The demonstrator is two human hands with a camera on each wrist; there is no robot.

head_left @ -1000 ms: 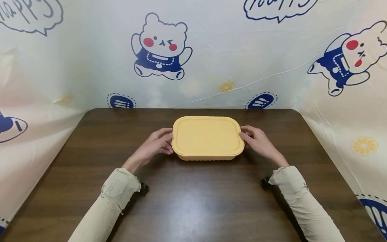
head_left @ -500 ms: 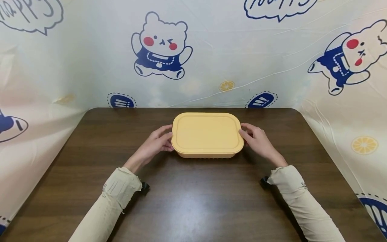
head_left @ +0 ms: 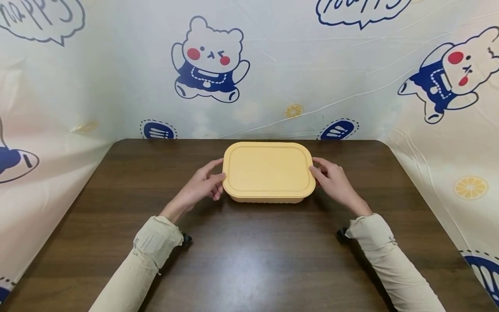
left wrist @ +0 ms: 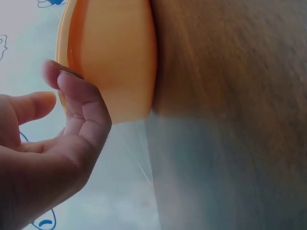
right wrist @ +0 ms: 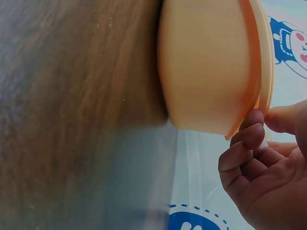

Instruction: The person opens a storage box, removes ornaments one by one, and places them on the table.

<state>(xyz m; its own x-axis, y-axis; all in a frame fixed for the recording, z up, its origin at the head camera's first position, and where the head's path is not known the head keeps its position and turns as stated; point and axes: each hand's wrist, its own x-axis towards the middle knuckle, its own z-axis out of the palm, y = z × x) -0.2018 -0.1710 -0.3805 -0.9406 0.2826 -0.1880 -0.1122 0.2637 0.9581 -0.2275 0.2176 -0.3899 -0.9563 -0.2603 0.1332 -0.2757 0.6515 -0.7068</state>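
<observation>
A pale yellow rectangular food container (head_left: 269, 200) with rounded corners stands near the back of the table, topped by a matching lid (head_left: 268, 169). At its left end, my left hand (head_left: 199, 187) has its thumb at the lid's edge and its fingers curled by the rim; the left wrist view shows two fingertips against the rim. My right hand (head_left: 336, 184) pinches the lid's right rim between thumb and bent index finger, as the right wrist view shows. The other fingers of that hand curl below the rim. Whatever is inside the container is hidden.
The dark brown wooden table (head_left: 249, 255) has its back edge just behind the container. A pale curtain (head_left: 269, 78) printed with bears hangs behind and at both sides. Dark wrist devices (head_left: 187, 239) show beside the light sleeves (head_left: 156, 242).
The lid's far edge has shifted back and up in the head view, more than its near edge. The container's front has shifted back slightly. Both hands have moved a little with it.
</observation>
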